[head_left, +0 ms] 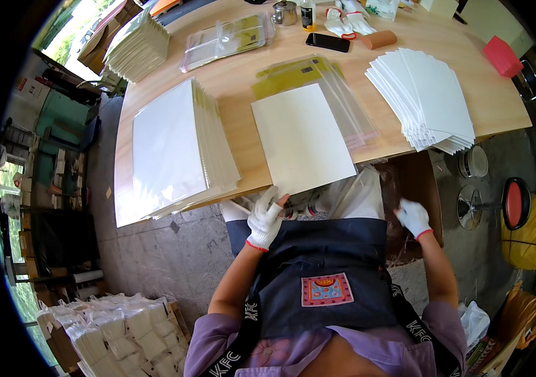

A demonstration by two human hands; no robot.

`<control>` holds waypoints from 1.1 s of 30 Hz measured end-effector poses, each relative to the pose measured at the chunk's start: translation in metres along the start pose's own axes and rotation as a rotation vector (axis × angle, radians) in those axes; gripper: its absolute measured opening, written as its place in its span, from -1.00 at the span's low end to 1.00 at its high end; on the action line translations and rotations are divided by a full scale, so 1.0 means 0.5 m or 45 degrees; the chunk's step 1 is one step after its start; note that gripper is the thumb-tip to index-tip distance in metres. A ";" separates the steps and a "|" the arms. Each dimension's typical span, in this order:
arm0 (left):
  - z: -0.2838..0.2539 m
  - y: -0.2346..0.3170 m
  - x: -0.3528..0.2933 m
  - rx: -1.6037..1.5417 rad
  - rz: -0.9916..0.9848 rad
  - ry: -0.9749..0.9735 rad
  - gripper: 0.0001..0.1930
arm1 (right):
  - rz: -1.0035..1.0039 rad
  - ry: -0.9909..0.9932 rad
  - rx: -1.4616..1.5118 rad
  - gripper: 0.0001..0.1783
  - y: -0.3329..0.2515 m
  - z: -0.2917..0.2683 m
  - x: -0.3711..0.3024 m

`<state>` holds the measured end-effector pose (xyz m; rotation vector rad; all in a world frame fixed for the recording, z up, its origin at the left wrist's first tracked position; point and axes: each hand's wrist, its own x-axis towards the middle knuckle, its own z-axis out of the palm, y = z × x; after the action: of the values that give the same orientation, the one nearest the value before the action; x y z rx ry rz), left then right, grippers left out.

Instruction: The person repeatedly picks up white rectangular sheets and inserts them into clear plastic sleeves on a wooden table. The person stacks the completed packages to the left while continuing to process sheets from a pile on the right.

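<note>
My left hand (265,217), in a white knit glove with bare fingertips, is at the table's front edge by the near left corner of a white sheet (304,138). Its thumb and forefinger are apart, with nothing seen between them. Under the sheet's far side lie clear plastic sleeves (349,103) with a yellow-green printed part (293,72). My right hand (414,218), also gloved, hangs off the table's edge by a brown cardboard box (415,182). Its fingers are loosely bent and apart, and I see nothing in them.
A stack of sleeved white sheets (170,141) lies left; fanned white cards (428,97) lie right. Farther back are more sleeves (227,41), a tall stack (136,47), a black phone (327,42), a bottle (307,16) and a metal pot (285,12). A stool (516,202) stands at right.
</note>
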<state>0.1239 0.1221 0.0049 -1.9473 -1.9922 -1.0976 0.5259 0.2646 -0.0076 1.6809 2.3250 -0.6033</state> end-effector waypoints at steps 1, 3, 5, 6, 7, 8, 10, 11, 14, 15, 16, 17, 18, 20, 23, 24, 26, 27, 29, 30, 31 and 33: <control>0.006 0.003 0.012 0.016 0.080 -0.017 -0.78 | -0.153 0.320 0.172 -0.70 -0.070 -0.040 0.006; 0.001 0.012 0.035 0.033 0.107 -0.075 -0.80 | -0.682 0.685 0.082 -0.55 -0.174 -0.103 0.032; -0.008 0.011 0.049 0.035 0.138 -0.100 -0.81 | -0.894 0.712 0.040 -0.50 -0.242 -0.132 0.054; -0.009 0.009 0.050 0.026 0.135 -0.073 -0.82 | -0.900 0.637 0.105 -0.58 -0.248 -0.123 0.078; -0.008 0.005 0.050 0.017 0.132 -0.047 -0.84 | -0.905 0.562 0.169 -0.65 -0.252 -0.107 0.098; -0.008 -0.002 0.047 0.014 0.120 -0.013 -0.86 | -0.779 0.490 0.308 -0.70 -0.261 -0.101 0.105; 0.007 -0.007 0.021 -0.365 -0.506 -0.020 -0.88 | -0.522 0.342 0.579 -0.76 -0.277 -0.091 0.117; 0.017 -0.004 0.012 -0.558 -0.822 -0.022 -0.89 | -0.425 0.401 0.688 -0.75 -0.279 -0.067 0.129; 0.024 0.029 0.033 -1.215 -1.245 0.275 -0.82 | -0.141 0.534 0.871 -0.70 -0.286 -0.038 0.127; 0.029 0.034 0.034 -1.475 -1.366 0.424 -0.79 | -0.209 0.613 0.895 -0.69 -0.281 -0.027 0.130; 0.028 0.039 0.031 -1.671 -1.475 0.467 -0.67 | -0.280 0.692 0.919 -0.68 -0.268 -0.008 0.136; 0.025 0.039 0.033 -1.675 -1.431 0.386 -0.67 | -0.360 0.776 0.947 -0.67 -0.267 0.002 0.141; 0.015 0.033 0.028 -1.665 -1.391 0.319 -0.67 | -0.155 0.421 1.386 -0.69 -0.284 -0.015 0.115; -0.039 0.041 0.054 -1.412 -1.249 0.114 -0.66 | -0.072 0.162 1.634 -0.80 -0.307 -0.026 0.100; -0.183 0.092 0.117 -1.007 -1.041 0.031 -0.70 | -0.227 -0.083 1.934 -0.84 -0.314 0.051 0.134; -0.223 0.092 0.118 -0.953 -0.976 0.084 -0.73 | -0.275 -0.207 1.944 -0.82 -0.338 0.035 0.131; -0.310 0.074 0.106 -0.747 -0.859 0.246 -0.78 | -0.361 -0.408 1.986 -0.84 -0.454 -0.071 0.079; -0.351 0.062 0.112 -0.636 -0.791 0.334 -0.89 | -0.443 -0.468 2.008 -0.84 -0.504 -0.098 0.080; -0.413 0.007 0.120 -0.474 -0.751 0.606 -0.77 | -0.749 -0.522 1.893 -0.82 -0.611 -0.147 0.089; -0.444 -0.011 0.134 -0.426 -0.836 0.661 -0.73 | -0.855 -0.559 1.887 -0.81 -0.664 -0.169 0.094; -0.472 -0.038 0.146 -0.333 -0.692 0.653 -0.69 | -0.851 -0.518 1.857 -0.80 -0.719 -0.181 0.096; -0.503 -0.125 0.129 -0.066 -0.711 0.502 -0.70 | -0.948 -0.400 1.664 -0.73 -0.784 -0.184 0.110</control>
<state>-0.0374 0.0349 0.1991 -1.0773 -2.3284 -1.5141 0.1448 0.2481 0.1325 0.6507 2.2886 -2.6783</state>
